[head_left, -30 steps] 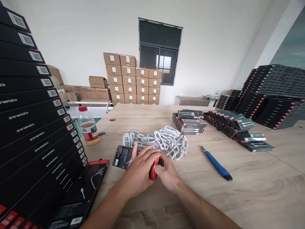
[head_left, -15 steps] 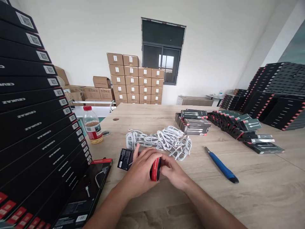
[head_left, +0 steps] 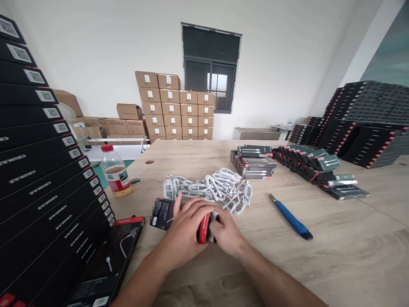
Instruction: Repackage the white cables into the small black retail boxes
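Observation:
My left hand (head_left: 188, 228) is wrapped over a small black box with a red end (head_left: 204, 227), held above the wooden table. At the right end of that box, my right hand (head_left: 226, 230) has its fingers bent against a lighter opening or flap; its fingertips are partly hidden. Another black box (head_left: 161, 213) with printed text shows left of my left hand. Just beyond both hands lies a pile of coiled white cables (head_left: 212, 186).
Tall stacks of black boxes (head_left: 47, 170) rise at the left beside a bottle (head_left: 116, 172). A blue-handled knife (head_left: 290, 218) lies right of my hands. Small packed boxes (head_left: 258, 162) stand farther back, with more (head_left: 319, 164) to their right.
The whole view has shifted slightly. My right fingers have moved at the box's right end, where a pale flap or opening now shows. My left hand keeps its hold.

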### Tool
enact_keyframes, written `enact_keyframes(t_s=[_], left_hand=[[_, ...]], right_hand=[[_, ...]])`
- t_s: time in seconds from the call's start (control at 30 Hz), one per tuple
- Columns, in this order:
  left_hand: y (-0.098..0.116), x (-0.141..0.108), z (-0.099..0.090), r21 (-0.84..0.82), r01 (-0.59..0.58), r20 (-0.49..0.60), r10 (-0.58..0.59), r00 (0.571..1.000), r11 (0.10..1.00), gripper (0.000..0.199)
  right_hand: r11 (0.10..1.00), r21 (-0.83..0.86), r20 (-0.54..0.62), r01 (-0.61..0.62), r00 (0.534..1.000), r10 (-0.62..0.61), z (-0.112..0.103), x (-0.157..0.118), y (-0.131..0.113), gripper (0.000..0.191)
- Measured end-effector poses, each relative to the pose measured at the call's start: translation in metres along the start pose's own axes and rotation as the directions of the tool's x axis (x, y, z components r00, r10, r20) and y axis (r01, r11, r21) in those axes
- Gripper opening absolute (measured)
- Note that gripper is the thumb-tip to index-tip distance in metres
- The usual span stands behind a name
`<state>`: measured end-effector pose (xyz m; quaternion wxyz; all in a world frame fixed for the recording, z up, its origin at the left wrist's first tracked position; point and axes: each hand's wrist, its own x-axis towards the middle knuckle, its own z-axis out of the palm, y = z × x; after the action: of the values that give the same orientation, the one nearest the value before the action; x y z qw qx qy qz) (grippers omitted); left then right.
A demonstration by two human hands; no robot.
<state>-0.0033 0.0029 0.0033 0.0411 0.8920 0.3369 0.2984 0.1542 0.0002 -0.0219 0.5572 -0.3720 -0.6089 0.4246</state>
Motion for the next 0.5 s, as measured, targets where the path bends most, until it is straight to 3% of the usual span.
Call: enact_keyframes(t_s=[0.1,0.2,0.37,0.5], left_hand=[[-0.003,0.000,-0.002,0.015,0.003,0.005,-0.003,1.000,1.000,0.066],[-0.006,-0.001,-0.002,0.055,0.018,-0.035,-0.017,0.999,0.998,0.065],[-0.008,-0.003,-0.005,0.064,0.045,-0.061,-0.041,0.997,0.997,0.063],[-0.005,-0.003,-0.010,0.019,0.055,-0.121,-0.052,0.991,0.998,0.063]], right_hand=[[0.999,0.014,0.027,-0.041,0.999,0.041,-0.004,0.001,0.001,0.018],[0.994,0.072,0.146,-0.087,0.986,0.076,-0.008,0.001,-0.001,0.006],[0.977,0.164,0.265,-0.133,0.960,0.087,-0.020,0.004,-0.001,0.032],[0.908,0.323,0.281,-0.267,0.943,0.178,-0.031,0.006,0.008,0.043]])
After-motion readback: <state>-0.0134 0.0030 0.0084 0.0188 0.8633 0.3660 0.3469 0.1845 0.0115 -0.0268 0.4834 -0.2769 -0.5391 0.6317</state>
